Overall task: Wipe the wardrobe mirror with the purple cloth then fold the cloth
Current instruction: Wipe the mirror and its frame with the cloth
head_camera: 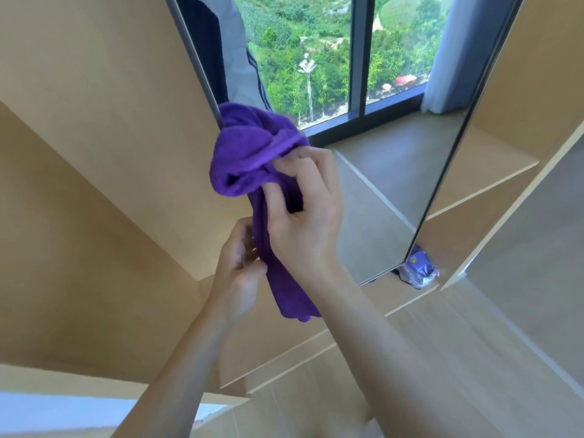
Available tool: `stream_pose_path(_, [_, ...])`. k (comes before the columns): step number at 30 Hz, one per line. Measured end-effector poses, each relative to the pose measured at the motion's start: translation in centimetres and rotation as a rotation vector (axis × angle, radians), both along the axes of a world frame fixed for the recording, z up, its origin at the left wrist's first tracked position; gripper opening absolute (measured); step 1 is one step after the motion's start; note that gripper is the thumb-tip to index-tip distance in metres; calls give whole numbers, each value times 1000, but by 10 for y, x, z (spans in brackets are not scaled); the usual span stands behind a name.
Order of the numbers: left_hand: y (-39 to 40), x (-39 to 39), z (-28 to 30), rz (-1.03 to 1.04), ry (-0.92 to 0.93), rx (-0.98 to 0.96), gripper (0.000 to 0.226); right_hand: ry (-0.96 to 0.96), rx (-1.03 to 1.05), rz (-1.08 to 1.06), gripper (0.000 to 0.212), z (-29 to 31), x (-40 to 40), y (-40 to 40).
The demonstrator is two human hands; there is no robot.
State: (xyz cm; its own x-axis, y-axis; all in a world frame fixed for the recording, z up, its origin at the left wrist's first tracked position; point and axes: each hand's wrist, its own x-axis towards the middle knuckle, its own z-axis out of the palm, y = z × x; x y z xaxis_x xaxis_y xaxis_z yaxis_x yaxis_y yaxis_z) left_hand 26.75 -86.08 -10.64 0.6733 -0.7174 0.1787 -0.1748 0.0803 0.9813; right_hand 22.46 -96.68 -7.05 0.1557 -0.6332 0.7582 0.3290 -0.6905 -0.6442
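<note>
Both hands on the purple cloth (252, 159), bunched up near the mirror (363, 184).
Left hand (237, 273) pinches its lower part, right hand (303, 216) grips higher.

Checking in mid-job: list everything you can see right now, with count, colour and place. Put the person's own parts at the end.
purple cloth: one, purple, bunched and hanging in front of the mirror's left edge, held in both hands.
mirror: one, dark-framed, upper centre, reflecting a window, green hillside, pale curtain and floor.
wardrobe panels: several, light tan wood, left of the mirror and on the right as shelves.
plastic packet: one, clear with purple contents and a yellow sticker, on the shelf at the mirror's lower right corner.
left hand: one, low centre, grip closed on the cloth's hanging lower part.
right hand: one, centre, fingers pinching the bunched upper part of the cloth.
</note>
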Motion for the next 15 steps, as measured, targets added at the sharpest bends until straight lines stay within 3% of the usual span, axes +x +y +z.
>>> stream_pose_path(4, [-1, 1, 6, 0, 67, -13, 68, 197, 103, 40, 13, -59, -12, 7])
stream_pose_path(7, [-2, 4, 10, 39, 95, 39, 67, 421, 477, 89, 17, -115, -25, 17])
stream_pose_path(12, [-1, 9, 10, 69, 77, 147, 72, 386, 1053, 134, 17, -131, -25, 10])
stream_pose_path(15, [0, 12, 6, 56, 68, 173, 74, 311, 1078, 100, 25, -112, -18, 17])
